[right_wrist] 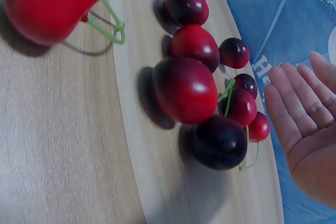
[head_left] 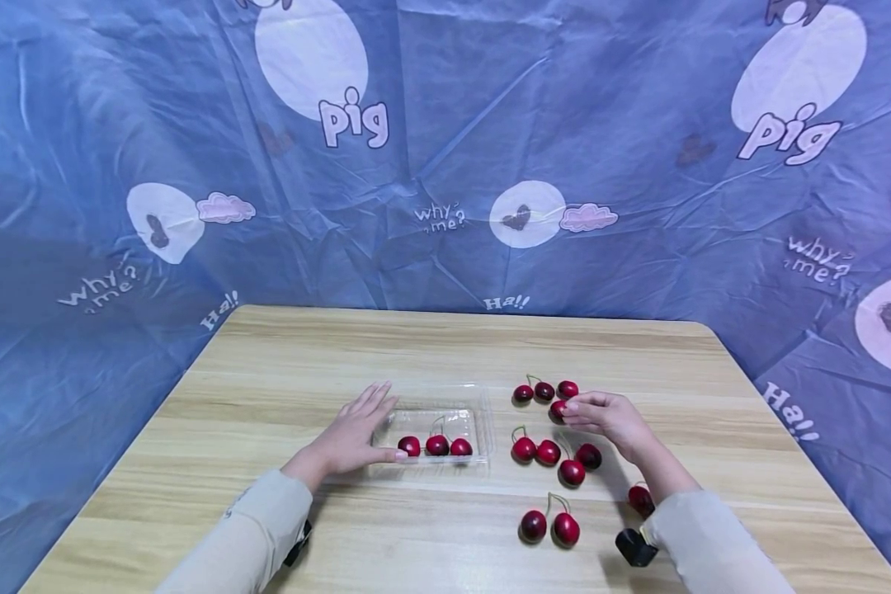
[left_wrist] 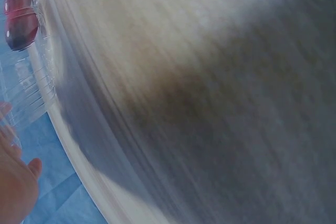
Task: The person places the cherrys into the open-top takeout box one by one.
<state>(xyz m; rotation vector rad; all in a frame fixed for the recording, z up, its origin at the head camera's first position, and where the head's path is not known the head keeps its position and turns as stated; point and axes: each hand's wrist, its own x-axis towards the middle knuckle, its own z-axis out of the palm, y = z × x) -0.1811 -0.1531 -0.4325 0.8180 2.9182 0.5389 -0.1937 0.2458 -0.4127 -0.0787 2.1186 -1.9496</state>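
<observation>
Tray, clear rectangular plastic (head_left: 483, 425); left hand (head_left: 351, 434) spread, empty, at its left end. Cherry, round, glossy red (head_left: 556, 410): right of tray, just trayward of nearer right hand (head_left: 606, 421), fingers straight, empty.

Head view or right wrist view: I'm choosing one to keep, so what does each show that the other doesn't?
Only the head view shows the left hand, the sleeves and the three cherries inside the container. Only the right wrist view shows the palm side of the right hand. Both show that hand, loose cherries, at least part of the container, the table and the blue backdrop.
</observation>
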